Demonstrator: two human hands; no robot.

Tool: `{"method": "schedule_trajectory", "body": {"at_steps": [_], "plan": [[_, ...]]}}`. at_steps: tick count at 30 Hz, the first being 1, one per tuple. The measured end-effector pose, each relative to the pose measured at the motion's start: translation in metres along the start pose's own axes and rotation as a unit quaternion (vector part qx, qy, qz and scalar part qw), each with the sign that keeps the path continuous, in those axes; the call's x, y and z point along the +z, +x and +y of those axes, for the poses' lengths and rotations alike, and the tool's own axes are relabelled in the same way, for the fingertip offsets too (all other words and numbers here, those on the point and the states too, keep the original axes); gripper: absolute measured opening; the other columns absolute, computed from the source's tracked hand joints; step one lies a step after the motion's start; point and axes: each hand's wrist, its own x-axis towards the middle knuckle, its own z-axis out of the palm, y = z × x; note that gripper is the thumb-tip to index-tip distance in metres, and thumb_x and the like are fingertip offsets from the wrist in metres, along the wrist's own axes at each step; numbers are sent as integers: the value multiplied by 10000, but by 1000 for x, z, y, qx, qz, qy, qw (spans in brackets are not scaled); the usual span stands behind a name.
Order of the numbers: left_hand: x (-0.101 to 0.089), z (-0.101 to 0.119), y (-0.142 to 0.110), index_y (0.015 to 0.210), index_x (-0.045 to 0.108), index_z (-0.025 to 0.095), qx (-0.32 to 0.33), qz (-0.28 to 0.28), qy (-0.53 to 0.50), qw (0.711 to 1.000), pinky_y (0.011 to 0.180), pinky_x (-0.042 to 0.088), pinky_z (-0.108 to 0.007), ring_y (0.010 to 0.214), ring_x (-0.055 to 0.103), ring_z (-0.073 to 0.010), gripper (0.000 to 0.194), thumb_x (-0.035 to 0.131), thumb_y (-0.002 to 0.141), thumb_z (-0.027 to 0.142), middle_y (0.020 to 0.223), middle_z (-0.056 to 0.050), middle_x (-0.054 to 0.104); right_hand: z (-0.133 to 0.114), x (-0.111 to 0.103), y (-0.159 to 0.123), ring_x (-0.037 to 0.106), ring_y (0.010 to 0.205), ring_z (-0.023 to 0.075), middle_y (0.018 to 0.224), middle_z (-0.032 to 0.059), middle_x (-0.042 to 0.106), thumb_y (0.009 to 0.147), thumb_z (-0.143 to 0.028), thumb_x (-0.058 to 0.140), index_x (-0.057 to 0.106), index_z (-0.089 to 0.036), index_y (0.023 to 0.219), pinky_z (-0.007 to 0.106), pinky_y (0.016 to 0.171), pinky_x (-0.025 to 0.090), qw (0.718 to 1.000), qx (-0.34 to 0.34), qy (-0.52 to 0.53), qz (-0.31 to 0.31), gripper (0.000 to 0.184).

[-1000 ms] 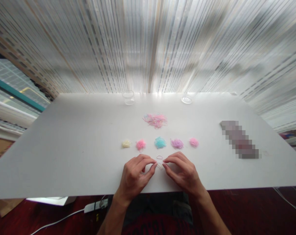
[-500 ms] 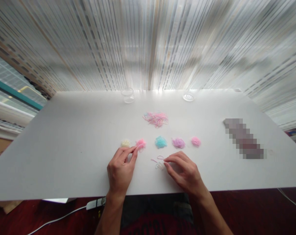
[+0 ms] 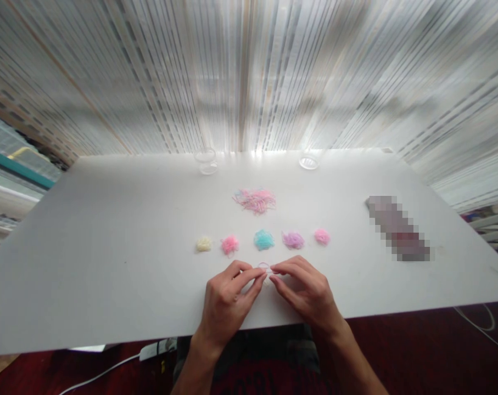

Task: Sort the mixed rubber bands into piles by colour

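Note:
My left hand is closed in a pinch at the near middle of the table, its thumb and forefinger on a thin pinkish rubber band. Facing it, my right hand has its thumb and forefinger curved and slightly apart, almost touching the left fingertips. Other loose bands lie under the fingers, mostly hidden. Beyond the hands is a row of small rubber band piles: cream, bright pink, turquoise, purple and light pink. Behind them spreads a mixed-colour pile.
Two clear plastic pieces, a round container and a shallow lid, stand at the white table's back edge by a striped curtain. A pixelated object lies to the right. A white power strip is below the front edge.
My left hand has moved right, from the bright pink pile to the loose bands beside my right hand. The cream and bright pink piles now show uncovered. The whole view has shifted slightly.

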Motion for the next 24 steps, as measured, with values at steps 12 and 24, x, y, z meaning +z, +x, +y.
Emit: {"method": "schedule_trajectory", "body": {"at_steps": [12, 24], "plan": [[-4, -3, -3, 1162, 720, 227, -17, -14, 6, 1000, 614, 522, -210, 690, 652, -113, 180, 691, 987, 198, 940, -15, 730, -1, -16, 6, 665, 797, 178, 895, 27, 731, 960, -149, 700, 719, -227, 991, 301, 712, 568, 989, 69, -96, 91, 86], [-3, -4, -4, 1122, 717, 219, -14, -7, 15, 1000, 678, 564, -226, 807, 721, -145, 146, 660, 997, 169, 940, -24, 746, 31, -35, 17, 657, 849, 219, 916, 51, 706, 995, -235, 675, 737, -204, 1113, 374, 807, 585, 958, 53, -266, 96, 137]]}}
